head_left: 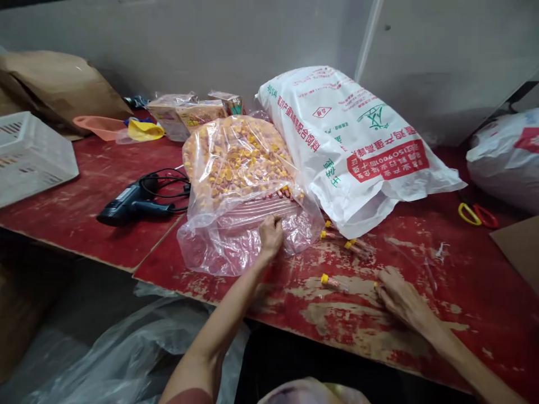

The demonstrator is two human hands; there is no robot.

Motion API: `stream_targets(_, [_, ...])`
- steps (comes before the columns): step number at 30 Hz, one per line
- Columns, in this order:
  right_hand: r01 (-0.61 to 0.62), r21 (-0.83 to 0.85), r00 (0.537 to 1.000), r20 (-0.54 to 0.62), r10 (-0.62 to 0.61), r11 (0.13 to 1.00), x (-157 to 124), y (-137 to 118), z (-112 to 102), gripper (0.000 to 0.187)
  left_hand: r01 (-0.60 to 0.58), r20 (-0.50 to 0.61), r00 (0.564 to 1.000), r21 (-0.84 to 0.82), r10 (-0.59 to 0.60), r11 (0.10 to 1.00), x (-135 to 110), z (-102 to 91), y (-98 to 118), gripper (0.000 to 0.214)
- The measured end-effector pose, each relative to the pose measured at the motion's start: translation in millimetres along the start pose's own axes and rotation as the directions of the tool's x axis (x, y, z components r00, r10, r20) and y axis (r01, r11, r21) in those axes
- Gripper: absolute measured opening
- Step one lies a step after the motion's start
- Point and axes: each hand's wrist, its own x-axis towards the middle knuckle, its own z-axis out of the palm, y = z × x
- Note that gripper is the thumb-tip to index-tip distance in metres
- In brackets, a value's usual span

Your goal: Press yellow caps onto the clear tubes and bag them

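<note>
A large clear plastic bag (217,247) lies on the red table, its far part packed with yellow-capped tubes (244,157). My left hand (272,234) is closed over the slack near end of this bag, fingers pinched on the film. To the right, my right hand (396,294) rests low over the table with its fingers curled. A bit of yellow cap shows at its fingertips; the rest of that tube is hidden. Just left of it lies a small clear tube (336,283) with a yellow cap and pinkish contents. Several similar tubes (356,247) lie beyond, beside the white sack.
A white printed sack (345,146) leans behind the tubes. A black heat gun (135,202) with its cord lies left of the bag. Scissors (478,215) with yellow and red handles lie at right. A white plastic crate (37,157) stands far left; a cardboard piece (520,249) sits right.
</note>
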Motion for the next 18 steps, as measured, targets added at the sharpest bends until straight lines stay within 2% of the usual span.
stream_targets(3, [-0.034, 0.087, 0.999, 0.016, 0.033, 0.996, 3.8, -7.0, -5.7, 0.018, 0.025, -0.013, 1.0, 0.046, -0.024, 0.999, 55.6, 17.6, -5.4, 0.021])
stream_targets(7, [0.049, 0.12, 0.989, -0.148, -0.031, 0.992, 11.8, -14.5, 6.3, 0.024, 0.049, -0.013, 0.999, 0.085, -0.048, 0.995, 110.8, 38.7, -2.5, 0.019])
stream_targets(10, [0.114, 0.062, 0.979, -0.174, -0.102, 0.992, 26.1, -9.2, 14.1, 0.028, 0.053, -0.011, 0.999, 0.084, -0.052, 0.995, 135.3, 50.4, -0.1, 0.017])
stream_targets(13, [0.135, -0.001, 0.97, -0.205, -0.132, 0.991, 57.1, 6.6, 5.6, 0.026, 0.075, -0.047, 0.996, 0.056, -0.072, 0.996, 146.7, 55.3, -0.8, 0.012])
stream_targets(15, [0.03, -0.027, 0.962, -0.272, -0.036, 0.999, 91.6, 20.3, -6.4, 0.022, 0.11, -0.052, 0.993, 0.02, -0.108, 0.994, 147.9, 55.0, -3.4, 0.014])
stream_targets(17, [-0.18, -0.053, 0.94, -0.304, 0.155, 0.982, 135.3, 34.7, -17.9, 0.025, 0.144, -0.018, 0.989, -0.033, -0.145, 0.989, 144.3, 52.7, -7.1, 0.018])
stream_targets(18, [-0.309, -0.106, 0.923, -0.272, 0.271, 0.945, 158.5, 41.8, -22.1, 0.024, 0.163, 0.007, 0.987, -0.068, -0.163, 0.984, 140.7, 51.0, -8.9, 0.019])
